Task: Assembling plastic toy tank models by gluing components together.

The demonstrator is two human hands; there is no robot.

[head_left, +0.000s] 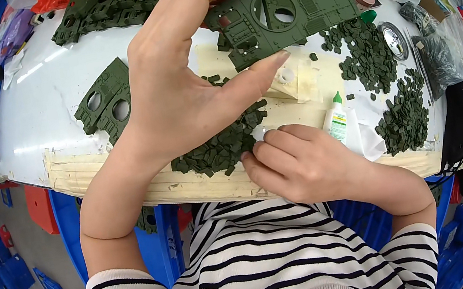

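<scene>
My left hand (172,87) grips a dark green plastic model tank hull (306,4) by its edges, raised over the table, thumb below and fingers above. The hull has a round opening near its middle. My right hand (306,162) rests at the table's near edge beside a pile of small dark green plastic pieces (217,150). Its fingers are curled in and pressed together at the pile's right side; whatever they may hold is hidden. Another green hull (106,101) lies left of my left wrist, partly covered by it.
Several green hulls (114,4) are stacked at the far left. Two more piles of small green pieces (364,53) (405,120) spread on the right. A white glue bottle with a green cap (336,118) stands near my right hand, and a round metal tin (393,40) lies farther right.
</scene>
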